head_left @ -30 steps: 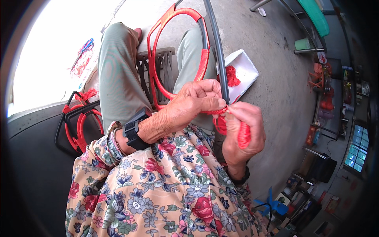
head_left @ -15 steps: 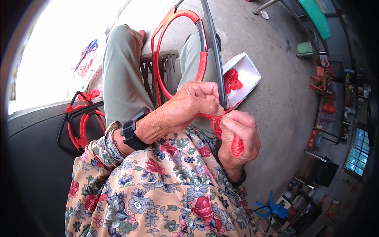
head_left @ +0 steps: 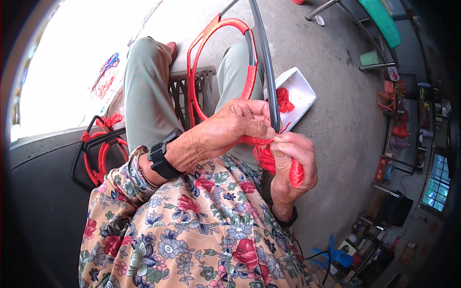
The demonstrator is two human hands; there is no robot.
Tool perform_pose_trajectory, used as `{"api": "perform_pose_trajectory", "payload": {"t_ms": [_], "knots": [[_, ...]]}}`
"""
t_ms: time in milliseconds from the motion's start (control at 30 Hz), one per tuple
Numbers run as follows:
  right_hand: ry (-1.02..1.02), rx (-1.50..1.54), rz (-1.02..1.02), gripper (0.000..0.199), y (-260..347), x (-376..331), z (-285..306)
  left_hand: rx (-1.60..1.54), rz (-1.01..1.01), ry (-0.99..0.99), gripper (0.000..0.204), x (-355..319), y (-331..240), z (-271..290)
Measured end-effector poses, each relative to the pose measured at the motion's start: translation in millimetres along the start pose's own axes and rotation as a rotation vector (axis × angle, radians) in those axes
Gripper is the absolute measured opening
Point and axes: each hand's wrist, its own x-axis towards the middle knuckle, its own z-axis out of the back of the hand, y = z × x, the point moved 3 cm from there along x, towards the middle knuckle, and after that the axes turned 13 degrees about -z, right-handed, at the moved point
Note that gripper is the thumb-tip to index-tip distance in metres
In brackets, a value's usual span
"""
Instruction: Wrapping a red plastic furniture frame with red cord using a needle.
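Observation:
A black metal frame [head_left: 265, 53] with a round ring [head_left: 251, 79] partly wrapped in shiny red cord stands slanted in front of me. My left hand [head_left: 240, 120] is closed on the frame's near corner, thumb and fingers pressed together there. Close beside it, my right hand [head_left: 294, 168] pinches a red strand at that corner. A bundle of red cord [head_left: 297, 174] is clasped in its curled fingers, and loose loops hang between the two hands. Cord covers part of the bar running left from the corner, partly hidden by my left hand.
To the right of my knees, a white foam box [head_left: 300, 98] holds a tangle of red cord. Another black frame with red-wrapped rings [head_left: 98, 153] rests on the dark surface at left. Scissors with blue handles [head_left: 111, 61] lie farther off. A green stool [head_left: 382, 21] stands far right.
My right hand has turned slightly, and more loose red loops show beside it. The upper part of the frame has shifted a little to the right; my left hand keeps its hold.

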Motion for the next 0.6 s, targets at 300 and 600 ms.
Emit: {"api": "perform_pose_trajectory", "payload": {"t_ms": [300,600], "knots": [[0.079,0.137,-0.018,0.018,-1,5,-4,-0.018,-0.043,-0.016,0.011,3,-11,3],[0.125,-0.076,0.021,0.017,12,20,-6,-0.007,-0.083,-0.004,0.007,6,2,8]]}}
